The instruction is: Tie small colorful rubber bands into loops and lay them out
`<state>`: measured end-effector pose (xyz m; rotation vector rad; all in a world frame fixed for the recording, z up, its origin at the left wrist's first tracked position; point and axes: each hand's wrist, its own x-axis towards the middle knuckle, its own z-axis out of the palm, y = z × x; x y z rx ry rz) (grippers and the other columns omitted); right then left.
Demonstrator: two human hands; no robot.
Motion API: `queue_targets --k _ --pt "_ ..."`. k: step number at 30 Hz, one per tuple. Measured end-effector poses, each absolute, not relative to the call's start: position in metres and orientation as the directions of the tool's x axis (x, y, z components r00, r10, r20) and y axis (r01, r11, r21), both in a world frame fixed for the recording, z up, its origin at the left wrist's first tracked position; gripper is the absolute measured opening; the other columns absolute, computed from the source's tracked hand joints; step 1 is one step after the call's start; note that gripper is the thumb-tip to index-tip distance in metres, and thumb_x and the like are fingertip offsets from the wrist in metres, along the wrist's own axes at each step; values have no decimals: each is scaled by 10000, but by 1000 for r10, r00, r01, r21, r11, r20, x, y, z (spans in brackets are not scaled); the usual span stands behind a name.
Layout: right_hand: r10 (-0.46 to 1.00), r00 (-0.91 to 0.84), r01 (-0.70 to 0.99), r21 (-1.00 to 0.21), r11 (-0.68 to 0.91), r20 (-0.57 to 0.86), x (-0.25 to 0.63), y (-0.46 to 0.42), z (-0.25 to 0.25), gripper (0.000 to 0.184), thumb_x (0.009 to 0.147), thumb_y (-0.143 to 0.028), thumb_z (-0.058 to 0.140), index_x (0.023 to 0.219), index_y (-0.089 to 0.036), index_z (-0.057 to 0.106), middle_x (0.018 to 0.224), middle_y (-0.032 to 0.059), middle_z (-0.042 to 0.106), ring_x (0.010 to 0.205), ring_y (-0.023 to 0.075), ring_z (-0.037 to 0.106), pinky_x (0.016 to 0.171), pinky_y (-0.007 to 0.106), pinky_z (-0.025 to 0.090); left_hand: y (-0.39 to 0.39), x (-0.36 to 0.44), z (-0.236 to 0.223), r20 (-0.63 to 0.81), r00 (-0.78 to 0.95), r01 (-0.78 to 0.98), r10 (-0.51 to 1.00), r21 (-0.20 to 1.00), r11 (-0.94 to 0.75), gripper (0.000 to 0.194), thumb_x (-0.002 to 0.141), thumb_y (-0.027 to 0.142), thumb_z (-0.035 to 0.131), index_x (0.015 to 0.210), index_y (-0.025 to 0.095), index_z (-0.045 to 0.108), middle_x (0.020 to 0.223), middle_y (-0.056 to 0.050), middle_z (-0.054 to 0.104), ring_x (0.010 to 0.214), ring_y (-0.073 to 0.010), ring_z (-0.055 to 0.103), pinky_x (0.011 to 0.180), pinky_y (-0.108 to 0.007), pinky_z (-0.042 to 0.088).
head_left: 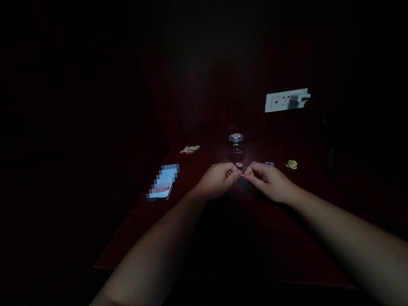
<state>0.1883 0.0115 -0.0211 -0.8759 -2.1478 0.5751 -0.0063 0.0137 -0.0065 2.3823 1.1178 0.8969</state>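
Observation:
My left hand (221, 179) and my right hand (268, 180) meet fingertip to fingertip above the dark red table. Both are closed in a pinch, with a small orange-pink hair tie (244, 174) between them, mostly covered by the fingers. Just behind my left fingertips lies a little stack of pink hair ties (239, 164). Purple hair ties (269, 164) peek out behind my right hand. Farther right sits a pile of yellow hair ties (292, 164). At the back left are mixed-colour hair ties (190, 149). A clear round container (236, 139) stands behind the hands.
A phone with a lit, blurred screen (163, 182) lies on the left of the table (139, 234). On the back wall is a white socket panel (278, 101) with a plug (299, 99) in it. A dark cable runs down the right side. The surroundings are very dark.

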Motion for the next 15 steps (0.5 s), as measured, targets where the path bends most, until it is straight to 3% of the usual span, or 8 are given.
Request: queue_targets --k 4,8,12,15 --pt "736 -491 379 -646 663 467 187 8 -20 196 884 -333 501 760 -186 539 706 22 565 638 151 497 583 264 379 14 -5 -6 383 524 562 761 516 -647 355 920 307 382 703 133 604 674 -9 596 630 -110 514 584 -215 350" --pt "736 -469 401 -625 670 489 188 8 -20 165 874 -312 523 770 -186 543 693 14 561 603 139 471 554 255 359 14 -6 -6 301 506 581 809 575 -577 453 928 384 359 639 133 600 588 -4 579 580 -113 517 578 -218 356" --pt "724 -446 394 -611 687 527 189 9 -20 146 859 -291 554 760 -184 550 674 8 542 611 138 467 576 260 371 15 -6 -9 288 499 494 817 681 -541 402 923 361 384 729 123 643 697 -28 656 664 -120 590 649 -210 419" --pt "717 -453 372 -619 692 530 190 11 -21 138 852 -290 569 766 -183 569 660 1 527 609 136 459 583 260 376 16 -7 -11 351 523 429 777 679 -596 356 918 341 406 787 121 652 784 -41 677 745 -129 605 694 -213 434"
